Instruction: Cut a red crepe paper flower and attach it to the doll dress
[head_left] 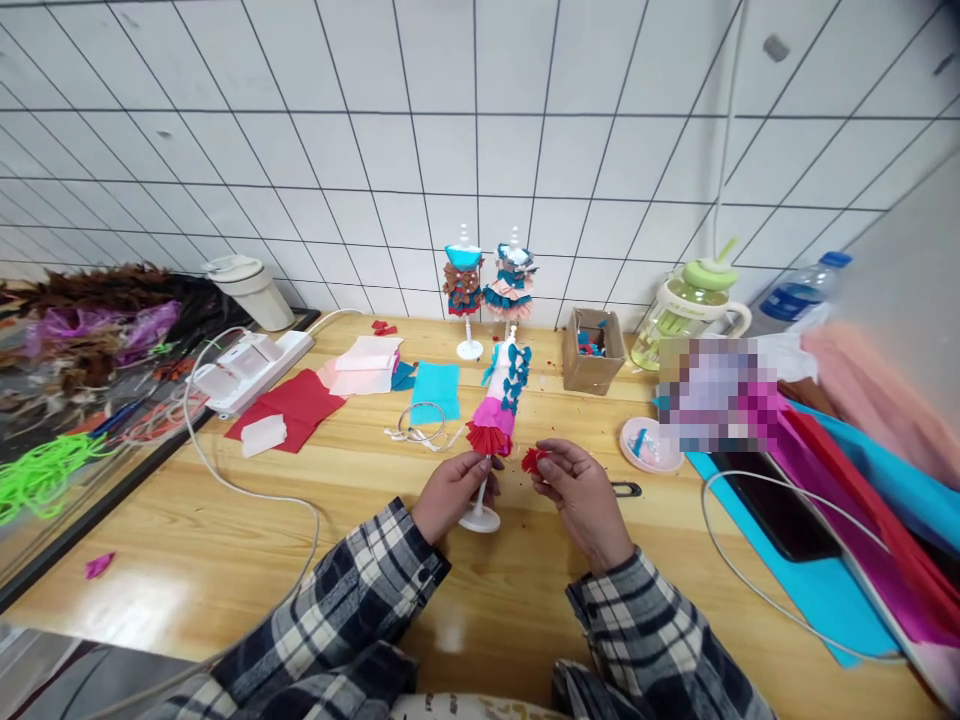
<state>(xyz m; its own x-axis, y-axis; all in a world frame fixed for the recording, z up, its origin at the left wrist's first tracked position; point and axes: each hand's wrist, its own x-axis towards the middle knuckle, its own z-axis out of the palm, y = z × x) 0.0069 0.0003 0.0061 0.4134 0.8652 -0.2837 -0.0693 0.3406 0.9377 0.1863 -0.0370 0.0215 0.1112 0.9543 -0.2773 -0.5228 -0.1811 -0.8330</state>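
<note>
My left hand (455, 492) is closed round the white stem of a small dress-form stand (492, 418), just under its skirt. This form wears a white top with teal bows, a magenta skirt and a red ruffle at the hem. To its right, my right hand (583, 492) pinches a crumpled piece of red crepe paper (533, 460), apart from the skirt. Behind stand two more dressed mini forms, one with brown and teal ruffles (463, 283) and one with teal and peach tiers (511, 283).
Left lie red sheets (292, 408), pink sheets (364, 367), a blue square (436, 392) and a power strip (259, 372). Right are a cardboard box (592, 350), a pink dish (651, 445), a green-lidded bottle (679, 310), a black phone (780, 505) and coloured paper rolls. A white cable crosses the table.
</note>
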